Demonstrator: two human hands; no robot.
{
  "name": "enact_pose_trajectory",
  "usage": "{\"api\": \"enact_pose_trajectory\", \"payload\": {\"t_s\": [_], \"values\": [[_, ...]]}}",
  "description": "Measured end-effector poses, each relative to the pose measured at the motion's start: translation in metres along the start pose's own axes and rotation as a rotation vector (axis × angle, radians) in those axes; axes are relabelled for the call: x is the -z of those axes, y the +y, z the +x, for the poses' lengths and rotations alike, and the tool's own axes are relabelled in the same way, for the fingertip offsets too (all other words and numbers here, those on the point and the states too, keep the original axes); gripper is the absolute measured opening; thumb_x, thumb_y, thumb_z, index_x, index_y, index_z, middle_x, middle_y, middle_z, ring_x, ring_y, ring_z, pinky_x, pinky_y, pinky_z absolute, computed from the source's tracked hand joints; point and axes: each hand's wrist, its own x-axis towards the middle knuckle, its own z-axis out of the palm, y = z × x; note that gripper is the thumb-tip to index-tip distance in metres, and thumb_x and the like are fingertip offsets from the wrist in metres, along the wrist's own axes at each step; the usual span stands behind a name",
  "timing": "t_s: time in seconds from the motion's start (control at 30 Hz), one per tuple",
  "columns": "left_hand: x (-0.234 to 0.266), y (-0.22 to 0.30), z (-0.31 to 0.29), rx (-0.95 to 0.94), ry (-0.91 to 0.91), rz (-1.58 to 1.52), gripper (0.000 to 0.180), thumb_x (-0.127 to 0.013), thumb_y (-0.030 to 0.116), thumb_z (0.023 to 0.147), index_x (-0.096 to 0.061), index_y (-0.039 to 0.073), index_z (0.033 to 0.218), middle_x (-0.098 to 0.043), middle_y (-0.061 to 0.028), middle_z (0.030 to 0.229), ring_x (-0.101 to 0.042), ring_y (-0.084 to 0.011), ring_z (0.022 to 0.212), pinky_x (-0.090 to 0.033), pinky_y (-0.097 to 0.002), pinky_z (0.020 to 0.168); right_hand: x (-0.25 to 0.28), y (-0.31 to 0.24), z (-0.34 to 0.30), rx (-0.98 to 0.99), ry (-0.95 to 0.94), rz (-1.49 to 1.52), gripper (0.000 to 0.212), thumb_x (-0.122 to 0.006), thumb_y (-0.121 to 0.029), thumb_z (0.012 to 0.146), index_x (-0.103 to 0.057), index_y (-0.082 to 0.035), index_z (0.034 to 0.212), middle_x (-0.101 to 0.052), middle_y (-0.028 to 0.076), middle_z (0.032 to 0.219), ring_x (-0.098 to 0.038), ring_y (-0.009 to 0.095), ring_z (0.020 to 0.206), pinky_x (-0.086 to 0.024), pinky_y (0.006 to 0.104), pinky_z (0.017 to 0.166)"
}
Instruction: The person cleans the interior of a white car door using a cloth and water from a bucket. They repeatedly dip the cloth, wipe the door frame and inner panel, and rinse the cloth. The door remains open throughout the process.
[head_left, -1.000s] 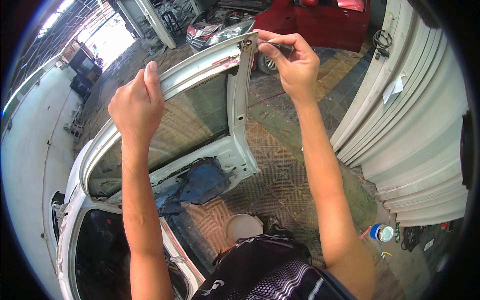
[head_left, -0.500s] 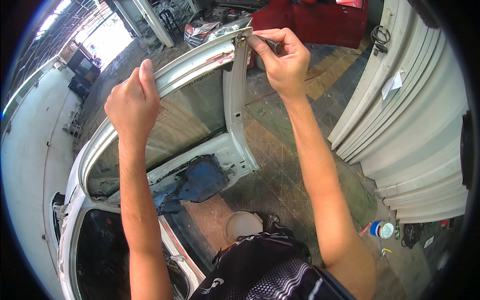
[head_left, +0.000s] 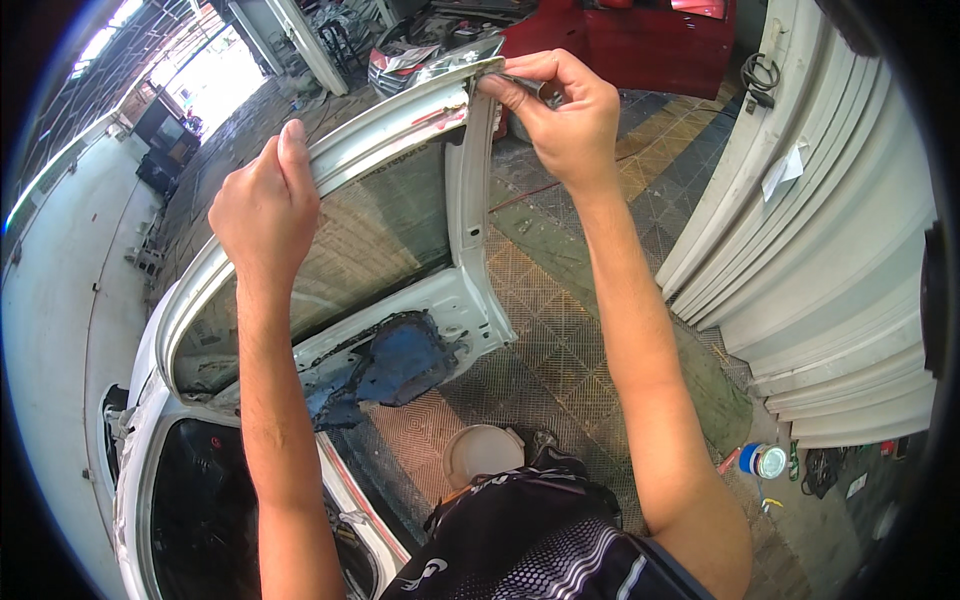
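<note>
A white car door (head_left: 475,300) stands swung out in front of me, with dark glass (head_left: 375,230) in its window frame. My left hand (head_left: 265,205) is closed round the frame's sloping top rail (head_left: 385,118), thumb pointing up. At the frame's upper corner, my right hand (head_left: 565,115) pinches a curled piece of sandpaper (head_left: 549,93), with thumb and fingertips against the edge. Reddish and bare patches show on the rail beside that corner. Torn blue sheeting (head_left: 405,355) clings to the door's inner panel. The left fingertips are hidden behind the rail.
A round pale basin (head_left: 483,455) rests on the patterned floor near my body. Behind the door stands a red car (head_left: 640,45). Folded white panels (head_left: 830,260) line the right side, with a blue-and-white can (head_left: 768,460) near their foot. The white car body (head_left: 140,480) is at left.
My right hand has shifted slightly left and up along the frame's corner, taking the sandpaper with it. The left hand keeps its place on the rail.
</note>
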Motion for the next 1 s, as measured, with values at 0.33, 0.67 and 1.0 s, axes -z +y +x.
{"api": "enact_pose_trajectory", "payload": {"t_s": [0.33,0.67,1.0], "values": [[0.0,0.001,0.0,-0.001,0.002,-0.004,0.05,-0.046,0.039,0.107,-0.063,0.01,0.07,-0.057,-0.0143,0.056,-0.059,-0.0369,0.054,-0.044,-0.045,0.051,0.006,0.006,-0.005,-0.125,-0.048,0.486,0.014,-0.08,-0.002,0.086,-0.069,0.002,0.093,-0.074,0.011,0.098,-0.068,0.011,0.083,-0.06,0.0261,0.068],[0.0,0.001,0.0,-0.002,0.019,-0.003,0.05,-0.045,0.039,0.108,-0.064,0.011,0.071,-0.057,-0.0141,0.055,-0.061,-0.0369,0.055,-0.045,-0.045,0.052,-0.025,-0.003,-0.013,-0.179,0.235,0.251,0.02,-0.084,-0.011,0.085,-0.07,0.002,0.091,-0.073,0.008,0.087,-0.064,0.004,0.073,-0.046,0.0166,0.048],[0.0,-0.001,-0.001,0.0,0.01,-0.004,0.048,-0.046,0.039,0.107,-0.066,0.013,0.073,-0.058,-0.0136,0.055,-0.062,-0.0364,0.055,-0.046,-0.0451,0.052,-0.014,-0.008,-0.008,-0.12,0.108,0.349,0.015,-0.082,-0.004,0.086,-0.071,0.0,0.095,-0.075,0.012,0.103,-0.067,0.009,0.088,-0.055,0.0227,0.078]]}}
